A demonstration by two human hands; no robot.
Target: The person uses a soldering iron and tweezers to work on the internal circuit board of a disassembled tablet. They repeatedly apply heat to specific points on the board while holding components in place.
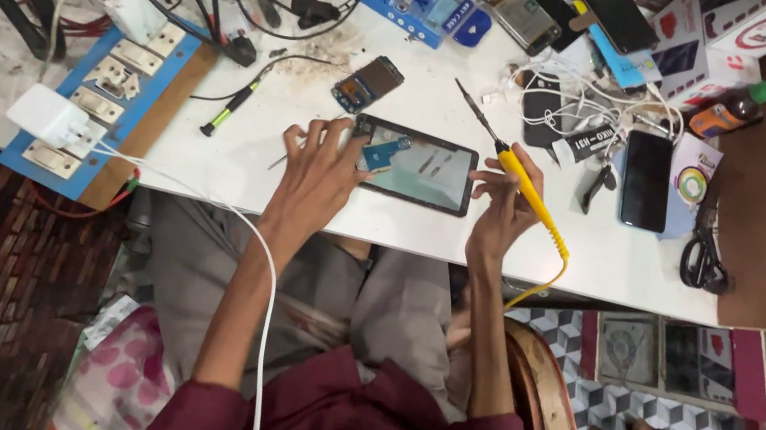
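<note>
- The opened tablet (413,165) lay flat on the white worktop (240,158), close to its near edge and roughly midway along it, with its long axis running parallel to that edge.
- The left hand (318,175) rested on the tablet's left end, fingers spread apart and pressing down on the frame and the worktop beside it; a small blue card-like piece (380,152) sat just off its fingertips, though I could not tell whether a finger pinched it.
- The right hand (506,203) stood at the tablet's right end, fingers closed around the yellow handle of a soldering iron (511,169).
- The iron's long axis ran diagonally, its dark metal tip pointing up and to the left, toward the far edge, above the tablet's far right corner and not touching the tablet's inside.
- So the tablet's open face lay left of and slightly nearer than the tip; the right hand was the nearer one to that corner, the left hand to the blue piece.
- A small phone (368,83) lay beyond the tablet, well apart from both hands, and a green-handled screwdriver (233,105) lay to the left.
</note>
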